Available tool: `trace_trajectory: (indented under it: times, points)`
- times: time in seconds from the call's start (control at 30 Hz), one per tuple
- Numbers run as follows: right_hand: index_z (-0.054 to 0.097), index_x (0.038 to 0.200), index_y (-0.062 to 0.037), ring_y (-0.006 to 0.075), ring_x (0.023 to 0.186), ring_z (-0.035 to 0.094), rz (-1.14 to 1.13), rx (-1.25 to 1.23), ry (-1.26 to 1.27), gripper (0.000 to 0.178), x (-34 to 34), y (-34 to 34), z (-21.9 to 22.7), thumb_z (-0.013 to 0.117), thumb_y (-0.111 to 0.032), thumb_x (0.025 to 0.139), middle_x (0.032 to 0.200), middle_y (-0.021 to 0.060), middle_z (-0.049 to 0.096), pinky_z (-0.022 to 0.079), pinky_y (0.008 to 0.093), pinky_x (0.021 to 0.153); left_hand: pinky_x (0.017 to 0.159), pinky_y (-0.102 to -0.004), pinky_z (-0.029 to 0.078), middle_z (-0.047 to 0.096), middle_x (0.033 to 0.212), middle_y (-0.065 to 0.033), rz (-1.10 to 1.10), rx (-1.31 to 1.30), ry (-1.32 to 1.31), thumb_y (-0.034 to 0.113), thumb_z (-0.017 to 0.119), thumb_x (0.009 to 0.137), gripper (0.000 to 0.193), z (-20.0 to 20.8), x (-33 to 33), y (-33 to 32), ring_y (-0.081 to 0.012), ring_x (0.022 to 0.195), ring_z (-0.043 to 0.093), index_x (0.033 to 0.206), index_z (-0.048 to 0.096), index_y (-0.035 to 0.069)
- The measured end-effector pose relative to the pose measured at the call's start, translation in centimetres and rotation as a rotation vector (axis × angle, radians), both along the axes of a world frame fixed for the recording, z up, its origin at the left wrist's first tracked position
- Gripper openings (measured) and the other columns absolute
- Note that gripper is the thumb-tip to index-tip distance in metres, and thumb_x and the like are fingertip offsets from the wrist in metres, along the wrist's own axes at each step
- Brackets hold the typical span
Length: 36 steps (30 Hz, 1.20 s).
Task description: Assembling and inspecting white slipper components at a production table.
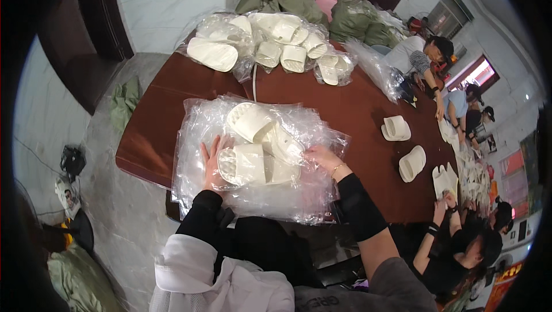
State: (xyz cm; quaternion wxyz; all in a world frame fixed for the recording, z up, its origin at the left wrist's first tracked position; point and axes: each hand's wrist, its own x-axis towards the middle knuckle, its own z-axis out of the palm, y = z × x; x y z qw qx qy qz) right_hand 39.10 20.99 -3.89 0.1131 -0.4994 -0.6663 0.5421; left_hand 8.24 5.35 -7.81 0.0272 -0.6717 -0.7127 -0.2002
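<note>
- From my remote seat I make out dark capital lettering (325, 301) on the wearer's grey garment (374, 286), toward the left edge of its visible cloth; it is only partly legible.
- I see yellow marks on a red sign (509, 270), too blurred for me to read.
- On the red wall panels (512, 163), I cannot tell whether there is writing.

A reddish-brown table (356, 110) with a smooth top bears, at its near side, a broad stack of clear plastic bags (282, 201). Along the far edge lies a heap of cream slippers in clear wrapping (268, 54), with loose clear plastic sheeting (376, 70) to its right. Toward the right edge rest unwrapped cream slippers (411, 163), well apart from the stack.
</note>
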Motion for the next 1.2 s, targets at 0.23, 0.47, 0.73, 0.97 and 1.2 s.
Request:
trace_trajectory:
  times: [0.23, 0.47, 0.73, 0.97, 1.2]
  points:
    - [0.067, 0.105, -0.0024, 0.0108, 0.069, 0.055, -0.050, -0.125, -0.052, 0.042, -2.6, -1.0, 1.5, 0.073, -0.037, 0.082, 0.084, 0.0019, 0.064, 0.042, 0.0252, 0.057, 0.114, -0.0623, -0.002, 0.040, 0.147, -0.0090, -0.030, 0.046, 0.003, 0.050, 0.059, 0.081, 0.069, 0.5, -0.5, -0.8, -0.0331, 0.143, 0.021, 0.139, 0.048, 0.014]
    - [0.065, 0.112, -0.0060, 0.0130, 0.081, 0.058, -0.011, -0.306, -0.085, 0.043, -0.8, 0.4, -1.0, 0.073, -0.034, 0.080, 0.094, 0.0008, 0.064, 0.049, 0.0281, 0.069, 0.112, -0.0654, -0.003, 0.040, 0.148, -0.0078, -0.034, 0.081, 0.032, 0.054, 0.049, 0.086, 0.066, -0.3, 0.1, 0.3, -0.0339, 0.143, 0.020, 0.139, 0.048, 0.016]
    - [0.056, 0.124, -0.0018, 0.0171, 0.093, 0.065, -0.080, -0.443, 0.383, 0.041, -0.8, -4.9, 3.0, 0.068, -0.017, 0.088, 0.108, 0.0069, 0.066, 0.058, 0.0362, 0.075, 0.116, -0.0537, -0.006, 0.038, 0.149, -0.0093, 0.009, 0.050, -0.138, 0.046, 0.051, 0.088, 0.066, -1.7, -1.0, 0.1, -0.0262, 0.143, 0.023, 0.142, 0.042, 0.010]
    - [0.057, 0.122, -0.0030, 0.0163, 0.092, 0.066, -0.113, -0.423, 0.224, 0.040, 0.9, -4.6, 1.7, 0.070, -0.016, 0.086, 0.106, 0.0057, 0.066, 0.057, 0.0343, 0.075, 0.108, -0.0469, 0.033, 0.060, 0.128, -0.0124, 0.029, 0.370, -1.392, 0.011, 0.062, 0.088, 0.031, 1.5, -4.6, -0.4, -0.0295, 0.129, 0.047, 0.118, 0.064, 0.005]
    - [0.057, 0.121, -0.0005, 0.0184, 0.092, 0.067, -0.118, -0.321, 0.187, 0.041, -0.9, -4.6, 3.3, 0.072, -0.012, 0.084, 0.106, 0.0066, 0.067, 0.056, 0.0292, 0.074, 0.107, -0.0439, 0.036, 0.054, 0.136, -0.0130, 0.202, 0.311, -0.561, 0.011, 0.062, 0.088, 0.028, 0.2, -7.7, -3.2, -0.0332, 0.131, 0.044, 0.115, 0.066, 0.008]
